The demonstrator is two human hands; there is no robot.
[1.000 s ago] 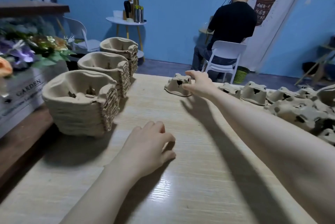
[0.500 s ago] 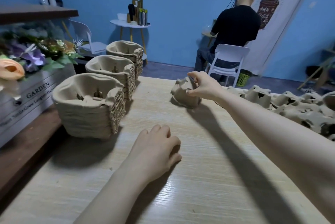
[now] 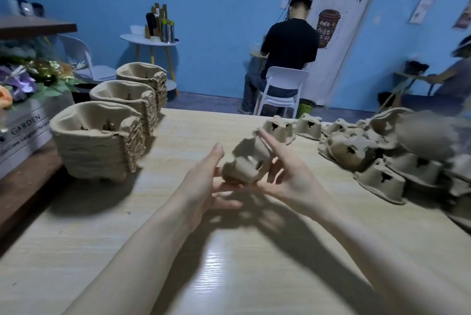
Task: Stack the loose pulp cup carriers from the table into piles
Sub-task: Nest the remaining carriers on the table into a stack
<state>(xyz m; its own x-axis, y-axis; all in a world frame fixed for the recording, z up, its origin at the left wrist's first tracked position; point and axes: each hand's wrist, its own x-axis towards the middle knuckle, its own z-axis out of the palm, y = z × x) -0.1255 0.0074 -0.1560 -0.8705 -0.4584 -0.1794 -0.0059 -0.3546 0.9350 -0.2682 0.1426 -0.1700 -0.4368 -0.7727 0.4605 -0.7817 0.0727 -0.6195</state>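
A loose pulp cup carrier (image 3: 248,162) hangs tilted above the middle of the wooden table (image 3: 178,251), between both hands. My right hand (image 3: 285,174) holds it from the right, index finger stretched along its top edge. My left hand (image 3: 204,182) touches it from the left with straight fingers underneath and the thumb raised. Three tall piles of carriers stand in a row at the left: near (image 3: 96,139), middle (image 3: 125,103) and far (image 3: 144,80). Several loose carriers (image 3: 369,151) lie upside down in a heap at the right.
A planter box marked GARDEN (image 3: 23,131) with flowers borders the table's left side. Beyond the far edge a person sits on a white chair (image 3: 283,90), back turned. Another person sits at the far right. A small round table (image 3: 150,41) stands by the blue wall.
My right hand lifted a carrier from the far middle of the table and brought it toward me. My left hand rose off the table and met it from the left.
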